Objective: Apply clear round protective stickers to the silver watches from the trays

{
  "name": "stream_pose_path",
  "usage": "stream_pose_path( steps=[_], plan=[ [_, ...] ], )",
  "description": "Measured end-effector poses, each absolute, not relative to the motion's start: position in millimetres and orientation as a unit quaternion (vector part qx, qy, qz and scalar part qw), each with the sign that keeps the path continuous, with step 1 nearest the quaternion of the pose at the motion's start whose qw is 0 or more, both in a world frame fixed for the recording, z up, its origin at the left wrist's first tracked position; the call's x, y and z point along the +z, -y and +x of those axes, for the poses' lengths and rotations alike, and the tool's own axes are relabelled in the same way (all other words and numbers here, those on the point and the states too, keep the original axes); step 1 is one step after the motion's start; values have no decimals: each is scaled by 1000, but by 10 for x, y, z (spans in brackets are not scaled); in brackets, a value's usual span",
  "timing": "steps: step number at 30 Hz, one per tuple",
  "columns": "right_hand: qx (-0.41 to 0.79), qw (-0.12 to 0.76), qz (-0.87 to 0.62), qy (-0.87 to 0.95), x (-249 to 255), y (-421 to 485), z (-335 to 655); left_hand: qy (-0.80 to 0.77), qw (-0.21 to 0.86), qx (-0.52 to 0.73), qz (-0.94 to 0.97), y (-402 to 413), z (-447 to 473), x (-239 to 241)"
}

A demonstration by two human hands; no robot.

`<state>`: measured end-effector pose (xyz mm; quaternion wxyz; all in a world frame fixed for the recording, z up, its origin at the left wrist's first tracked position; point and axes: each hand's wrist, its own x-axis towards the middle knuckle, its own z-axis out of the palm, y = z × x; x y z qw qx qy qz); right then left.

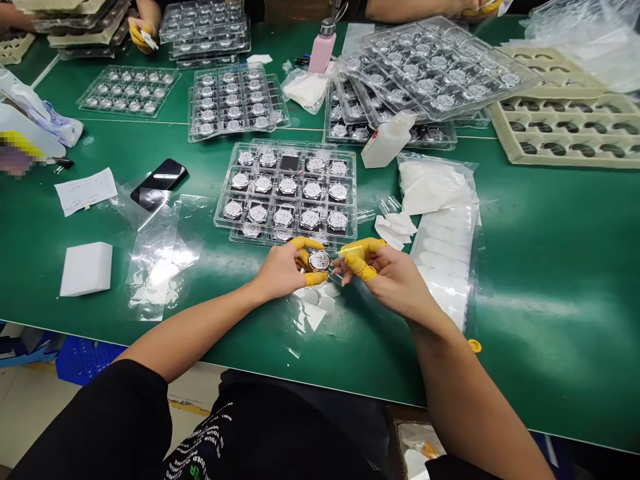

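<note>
My left hand [285,268], with yellow finger cots, pinches a round silver watch case [319,260] just above the green table. My right hand [385,270], also in yellow cots, is closed in a pinch right beside the case, holding a thin clear film or tab [345,252] that I cannot make out well. Directly behind both hands lies a clear plastic tray [287,190] with rows of the same silver cases; one cell in its back row is dark and empty. Small white round stickers [315,297] lie under my hands.
A white squeeze bottle [387,140], white wipes in a bag [435,187], a strip of round pads [445,260], a phone [159,183], a white foam block [87,268] and clear bags [160,253] surround me. More trays fill the back. Other people's hands [140,33] work at the far edge.
</note>
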<state>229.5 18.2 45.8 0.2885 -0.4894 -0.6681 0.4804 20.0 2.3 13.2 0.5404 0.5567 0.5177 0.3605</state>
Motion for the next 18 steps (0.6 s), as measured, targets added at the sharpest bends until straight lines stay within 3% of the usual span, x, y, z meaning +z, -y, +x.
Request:
stream_pose_path(
  steps=[4,10,18],
  plan=[
    [272,259,-503,779,453,-141,2242,-511,553,362,549,-15,197,131],
    [210,190,-450,847,296,-99,2107,-518,531,363,563,-1,196,84],
    [81,279,-410,865,8,-128,2118,-519,553,371,535,25,200,34]
  ],
)
